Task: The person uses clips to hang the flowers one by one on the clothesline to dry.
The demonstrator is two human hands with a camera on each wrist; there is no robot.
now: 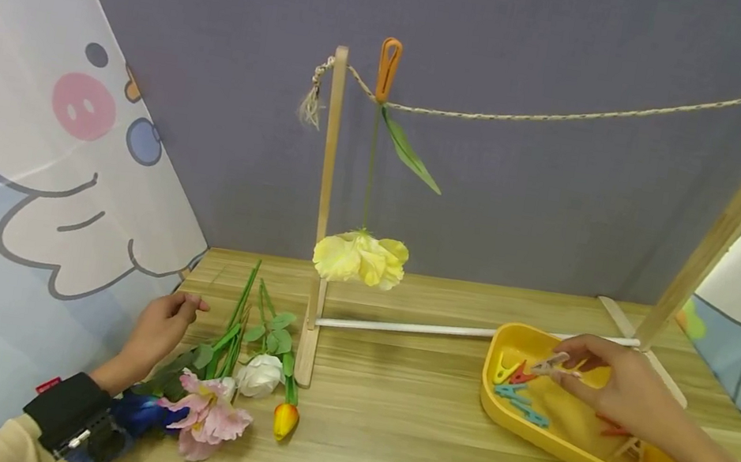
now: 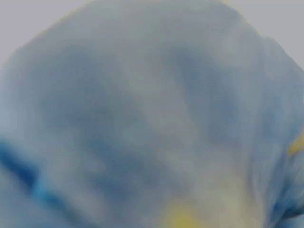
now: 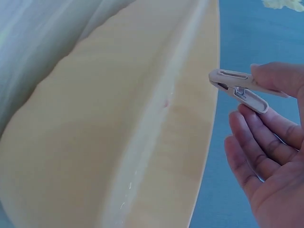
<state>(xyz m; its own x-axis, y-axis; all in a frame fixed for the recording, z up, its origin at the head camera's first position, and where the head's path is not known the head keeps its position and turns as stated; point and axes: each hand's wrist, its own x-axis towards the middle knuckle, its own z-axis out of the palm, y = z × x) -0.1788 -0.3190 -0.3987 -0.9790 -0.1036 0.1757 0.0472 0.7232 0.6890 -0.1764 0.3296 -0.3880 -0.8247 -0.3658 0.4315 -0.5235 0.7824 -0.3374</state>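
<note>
My right hand pinches a pale beige clothespin between thumb and fingers, above the yellow tub. In the right wrist view the clothespin lies between thumb and fingertips. My left hand is beside the flower stems at the left, fingers loosely curled, with nothing visible in it. Near it lie a pink flower, a white rose, an orange-yellow tulip and a blue flower. Blurred blue petals fill the left wrist view, hiding that hand.
A yellow flower hangs upside down from a rope, held by an orange clothespin. Wooden posts carry the rope, with a white rod low between them. Several coloured clothespins lie in the tub.
</note>
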